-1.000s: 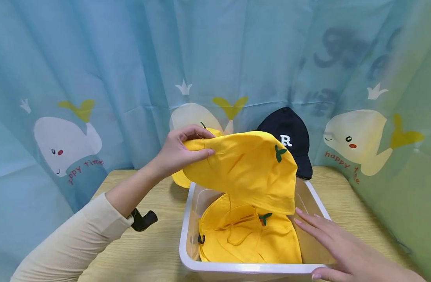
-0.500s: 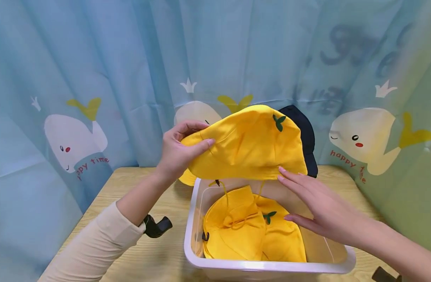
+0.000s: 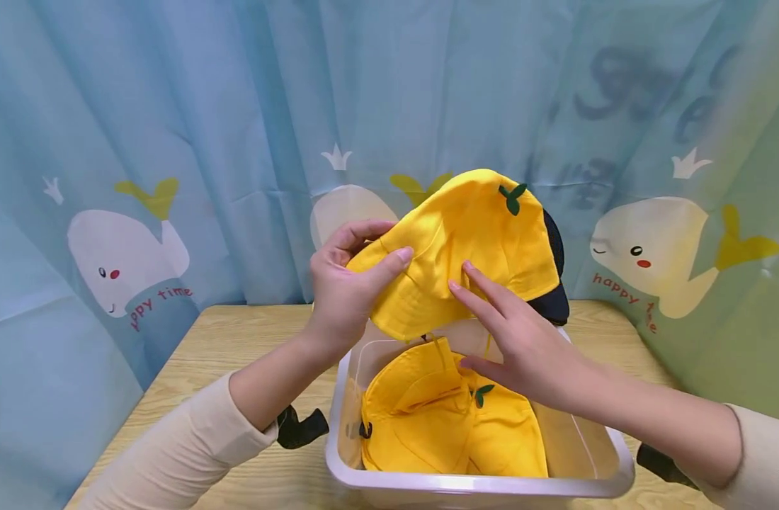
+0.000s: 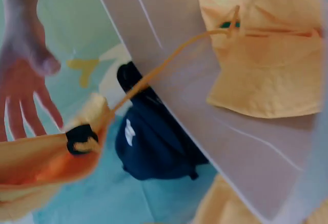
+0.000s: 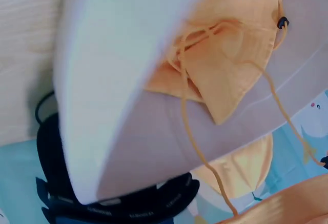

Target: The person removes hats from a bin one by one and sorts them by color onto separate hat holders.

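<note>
A yellow hat (image 3: 472, 234) with a green sprout on its crown is held up above a white bin (image 3: 479, 484). My left hand (image 3: 345, 290) pinches its brim, thumb in front and fingers behind. With fairly straight fingers, my right hand (image 3: 530, 340) touches the hat's front. Inside the bin lie yellow hats (image 3: 421, 432), one showing a green sprout. In the left wrist view, a chin cord (image 4: 174, 55) with a black toggle (image 4: 82, 139) hangs from the held hat. The right wrist view shows the held hat's edge (image 5: 297, 198) at lower right.
A dark cap (image 3: 552, 301) stands behind the bin, mostly hidden by the held hat; its white mark shows in the left wrist view. Another yellow hat (image 5: 241, 167) lies beyond the bin's far rim. The wooden table (image 3: 236, 340) meets a blue whale-print curtain (image 3: 236, 106).
The held hat has risen out from over the bin and tilted brim-down. My right hand has come from the bin's right side up to the hat's front. The left hand keeps its pinch.
</note>
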The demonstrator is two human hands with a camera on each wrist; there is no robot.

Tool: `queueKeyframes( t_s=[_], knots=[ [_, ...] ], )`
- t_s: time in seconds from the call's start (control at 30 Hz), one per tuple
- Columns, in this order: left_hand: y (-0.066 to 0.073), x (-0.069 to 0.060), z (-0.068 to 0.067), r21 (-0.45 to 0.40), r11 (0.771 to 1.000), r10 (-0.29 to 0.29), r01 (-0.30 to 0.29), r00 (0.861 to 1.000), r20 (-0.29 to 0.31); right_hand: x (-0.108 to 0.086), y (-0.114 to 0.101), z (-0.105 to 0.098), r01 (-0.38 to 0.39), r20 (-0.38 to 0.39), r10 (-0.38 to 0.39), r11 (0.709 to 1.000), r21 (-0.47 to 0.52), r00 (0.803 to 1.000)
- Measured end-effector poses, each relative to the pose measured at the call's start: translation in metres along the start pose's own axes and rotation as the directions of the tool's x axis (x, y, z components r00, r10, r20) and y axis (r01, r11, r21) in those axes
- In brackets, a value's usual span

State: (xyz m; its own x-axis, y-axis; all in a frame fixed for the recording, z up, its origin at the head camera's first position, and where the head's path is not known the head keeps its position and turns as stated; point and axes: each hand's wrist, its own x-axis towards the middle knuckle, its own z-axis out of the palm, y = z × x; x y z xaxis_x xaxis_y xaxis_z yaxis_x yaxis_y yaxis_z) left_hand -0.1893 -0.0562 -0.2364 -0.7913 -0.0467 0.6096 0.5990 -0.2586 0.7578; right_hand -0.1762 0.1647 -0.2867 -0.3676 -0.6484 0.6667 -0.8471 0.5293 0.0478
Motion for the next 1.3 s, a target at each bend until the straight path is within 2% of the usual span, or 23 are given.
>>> queueKeyframes(
  t_s=[0.13,0.23,0.3,0.37,0.43,0.5,0.6,0.67,0.7,0.77,0.8,0.83,0.87,0.9,0.93,0.97,1.03,1.07,1.17,1.23,1.3],
  knots=[
    [0.008,0.000,0.011,-0.052,0.998,-0.030,0.029,1.000,-0.009,0.011,0.001,0.001,-0.017,-0.018,0.017,1.000,0.026,1.000],
    [0.015,0.002,0.018,-0.115,0.987,-0.117,0.114,0.993,-0.016,0.019,0.002,0.004,-0.010,-0.044,0.011,0.999,0.030,0.999],
    [0.018,0.003,0.021,-0.179,0.964,-0.206,0.197,0.978,-0.030,0.023,0.002,0.007,-0.008,-0.075,0.009,1.000,0.015,0.997],
    [0.020,0.006,0.023,-0.244,0.933,-0.285,0.266,0.958,-0.046,0.025,0.001,0.009,-0.005,-0.115,0.006,1.000,0.010,0.993],
    [0.021,0.009,0.022,-0.289,0.908,-0.333,0.303,0.941,-0.061,0.026,0.001,0.010,0.003,-0.152,-0.001,1.000,0.012,0.988],
    [0.021,0.012,0.021,-0.312,0.895,-0.356,0.319,0.932,-0.068,0.027,0.001,0.010,0.025,-0.184,-0.018,0.999,0.035,0.983],
    [0.021,0.015,0.018,-0.302,0.897,-0.356,0.323,0.933,-0.061,0.028,0.001,0.009,0.050,-0.239,-0.024,0.994,0.101,0.971],
    [0.021,0.015,0.017,-0.296,0.903,-0.339,0.312,0.940,-0.043,0.029,0.003,0.009,0.088,-0.319,-0.038,0.986,0.145,0.947],
    [0.021,0.014,0.017,-0.286,0.911,-0.313,0.296,0.950,-0.015,0.029,0.004,0.010,0.102,-0.369,-0.035,0.981,0.165,0.929],
    [0.017,0.013,0.014,-0.239,0.941,-0.228,0.240,0.970,0.080,0.031,0.005,0.012,0.141,-0.474,-0.026,0.967,0.210,0.880],
    [0.015,0.012,0.012,-0.192,0.963,-0.166,0.190,0.977,0.138,0.032,0.005,0.012,0.154,-0.519,-0.020,0.964,0.217,0.855],
    [0.012,0.011,0.011,-0.124,0.984,-0.101,0.129,0.973,0.207,0.034,0.006,0.012,0.166,-0.555,-0.011,0.959,0.230,0.832],
    [0.010,0.009,0.009,-0.044,0.997,-0.048,0.063,0.959,0.281,0.035,0.006,0.012,0.168,-0.581,0.010,0.953,0.250,0.814],
    [0.006,0.007,0.007,0.038,0.999,0.000,-0.014,0.935,0.354,0.037,0.005,0.011,0.154,-0.594,0.032,0.953,0.260,0.804],
    [0.002,0.006,0.005,0.125,0.987,0.044,-0.104,0.909,0.415,0.038,0.005,0.010,0.145,-0.600,0.050,0.951,0.272,0.799],
    [-0.001,0.005,0.003,0.209,0.959,0.076,-0.193,0.882,0.465,0.039,0.005,0.009,0.134,-0.601,0.061,0.952,0.274,0.797],
    [-0.009,0.002,0.000,0.327,0.877,0.135,-0.352,0.833,0.537,0.041,0.006,0.008,0.104,-0.603,0.080,0.959,0.264,0.794],
    [-0.013,0.002,-0.003,0.357,0.841,0.157,-0.406,0.815,0.557,0.041,0.008,0.007,0.094,-0.604,0.085,0.961,0.259,0.792],
    [-0.026,0.005,-0.017,0.377,0.727,0.294,-0.573,0.757,0.584,0.043,0.014,0.006,0.076,-0.636,0.096,0.969,0.237,0.765],
    [-0.035,0.010,-0.031,0.360,0.643,0.413,-0.676,0.702,0.580,0.043,0.020,0.005,0.055,-0.672,0.114,0.973,0.225,0.731],
    [-0.044,0.016,-0.045,0.345,0.541,0.537,-0.767,0.630,0.561,0.045,0.027,0.003,0.037,-0.711,0.135,0.974,0.222,0.690]
  ],
)
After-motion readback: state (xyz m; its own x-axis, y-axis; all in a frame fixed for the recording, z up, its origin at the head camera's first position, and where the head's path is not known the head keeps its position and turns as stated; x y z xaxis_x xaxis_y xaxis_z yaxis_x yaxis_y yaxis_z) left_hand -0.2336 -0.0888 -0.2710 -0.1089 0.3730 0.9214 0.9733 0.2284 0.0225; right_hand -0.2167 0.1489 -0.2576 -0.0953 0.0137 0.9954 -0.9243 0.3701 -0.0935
